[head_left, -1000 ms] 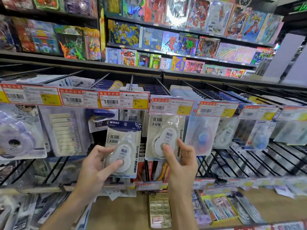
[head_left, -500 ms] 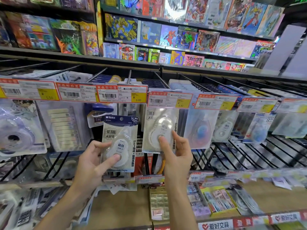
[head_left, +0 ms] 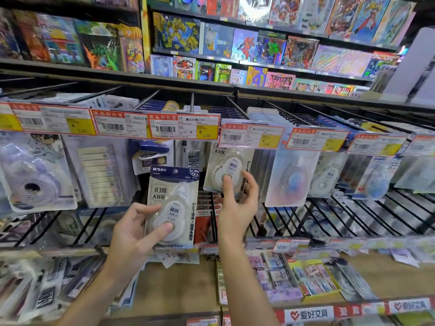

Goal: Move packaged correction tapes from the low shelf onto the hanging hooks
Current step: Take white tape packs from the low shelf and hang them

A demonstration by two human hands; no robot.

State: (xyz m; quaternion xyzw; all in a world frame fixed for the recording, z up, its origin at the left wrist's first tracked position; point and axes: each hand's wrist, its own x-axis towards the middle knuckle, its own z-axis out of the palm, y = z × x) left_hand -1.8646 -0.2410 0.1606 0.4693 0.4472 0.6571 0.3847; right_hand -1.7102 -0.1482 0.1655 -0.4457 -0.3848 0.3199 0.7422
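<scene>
the left hand (head_left: 131, 234) grips a white correction tape in a dark-topped clear blister pack (head_left: 173, 205), thumb on its front, below the red-and-yellow 3.00 price tag (head_left: 186, 127). right of that tag, the right hand (head_left: 237, 205) pinches a second matching pack (head_left: 228, 170) hanging under the 5.80 tag (head_left: 251, 137).

Head view faces hanging hooks (head_left: 192, 103) closely.
</scene>
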